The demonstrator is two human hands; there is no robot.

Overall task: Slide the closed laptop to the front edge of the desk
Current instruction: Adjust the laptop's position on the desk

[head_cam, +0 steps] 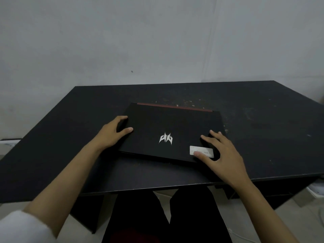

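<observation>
On the black desk point(263, 123), seen from my head camera, the closed laptop point(168, 130) lies flat, lid up, near the middle of the top and a little skewed, its red-trimmed back edge toward the wall. A clear strip of bare desk separates its near edge from the front edge, so by my judgement most of the slide is not yet done.

My left hand point(112, 134) wraps the laptop's left side: the thumb lies on the lid and the fingers curl over the edge, so it is clamped on the machine rather than merely resting there. My right hand point(222, 151) is spread and flat at the near right corner, fingers apart, fingertips pressing the lid and the thumb touching the pale sticker point(201, 151). It presses down and grips nothing. The laptop sits between my two hands, reaching away from me beyond both.

What could go wrong, as I judge it: the holds are unequal, so if my left pulls harder than my right drags, the laptop will swivel further askew instead of coming straight. My flat right palm could also slip over the smooth lid and leave that side behind. The desk looks scuffed and gritty, which may snag the underside. And if I pull too briskly, the near edge could overshoot the desk's lip above my knees and tip.
</observation>
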